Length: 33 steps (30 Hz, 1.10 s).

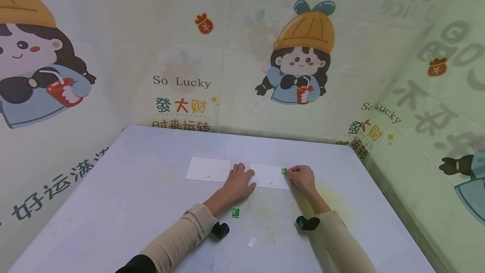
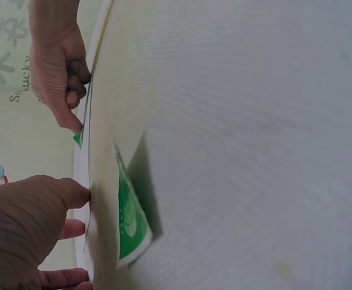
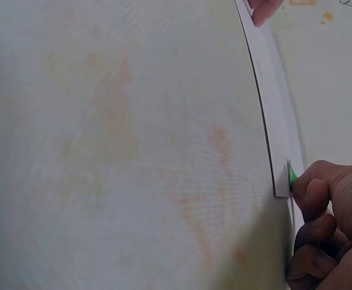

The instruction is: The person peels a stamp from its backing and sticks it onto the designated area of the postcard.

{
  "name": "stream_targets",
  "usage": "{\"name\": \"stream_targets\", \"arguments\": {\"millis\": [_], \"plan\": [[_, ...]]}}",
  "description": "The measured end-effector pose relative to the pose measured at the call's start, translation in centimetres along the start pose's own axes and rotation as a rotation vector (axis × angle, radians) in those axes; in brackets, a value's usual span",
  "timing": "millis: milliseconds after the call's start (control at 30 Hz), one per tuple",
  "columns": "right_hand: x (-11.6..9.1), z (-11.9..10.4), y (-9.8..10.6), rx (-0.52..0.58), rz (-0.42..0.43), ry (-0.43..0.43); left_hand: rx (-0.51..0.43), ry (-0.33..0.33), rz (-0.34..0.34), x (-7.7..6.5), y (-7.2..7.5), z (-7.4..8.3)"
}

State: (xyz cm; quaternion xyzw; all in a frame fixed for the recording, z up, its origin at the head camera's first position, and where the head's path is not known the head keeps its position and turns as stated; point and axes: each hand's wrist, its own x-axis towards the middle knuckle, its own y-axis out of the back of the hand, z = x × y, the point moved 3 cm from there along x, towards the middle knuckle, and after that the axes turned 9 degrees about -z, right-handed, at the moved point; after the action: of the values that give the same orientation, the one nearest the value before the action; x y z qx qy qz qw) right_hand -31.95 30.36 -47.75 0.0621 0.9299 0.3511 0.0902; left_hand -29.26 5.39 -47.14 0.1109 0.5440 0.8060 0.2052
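Two white cards, perhaps postcards or envelopes, lie side by side on the table. My right hand (image 1: 302, 177) pinches a small green stamp (image 1: 284, 171) between thumb and forefinger at the upper right corner of the right card (image 1: 268, 177). The other fingers are curled in, as the right wrist view shows. With spread fingers, my left hand (image 1: 239, 182) rests at the right card's left edge, between it and the left card (image 1: 208, 169). Nearer to me lies a second green stamp (image 1: 235, 212), its edge lifted off the table in the left wrist view.
The pale table (image 1: 151, 205) runs back to a printed cloth wall (image 1: 235, 54). A small shiny clear piece (image 1: 251, 242) lies near the front. Dark wrist cameras sit on both forearms, the right camera (image 1: 307, 223) close above the table.
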Motion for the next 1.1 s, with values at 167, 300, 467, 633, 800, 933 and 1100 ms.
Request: {"name": "stream_targets", "arguments": {"millis": [167,300,467,633,800,933,1100], "plan": [[-0.1,-0.1,0.0,-0.004,0.004,-0.005,-0.001,0.004,-0.006,0.0,0.0,0.0],[-0.4,-0.4,0.0,-0.073,0.021,0.015,0.002,0.001,-0.007,0.0,0.1,0.0],[-1.2,-1.0,0.2,-0.205,0.052,0.095,0.009,-0.002,-0.006,-0.1,0.1,0.0],[-1.8,-1.5,0.3,-0.309,0.058,0.176,0.018,-0.014,0.000,-0.1,0.2,0.1],[-2.7,-2.2,-0.1,-0.463,0.016,0.288,0.028,-0.010,-0.005,0.0,0.2,0.0],[-3.5,-2.6,-0.7,-0.574,-0.039,0.367,0.021,-0.001,-0.009,-0.1,0.3,0.0],[-4.1,-2.8,-1.4,-0.642,-0.157,0.362,0.013,-0.003,-0.007,-0.3,0.4,0.2]]}}
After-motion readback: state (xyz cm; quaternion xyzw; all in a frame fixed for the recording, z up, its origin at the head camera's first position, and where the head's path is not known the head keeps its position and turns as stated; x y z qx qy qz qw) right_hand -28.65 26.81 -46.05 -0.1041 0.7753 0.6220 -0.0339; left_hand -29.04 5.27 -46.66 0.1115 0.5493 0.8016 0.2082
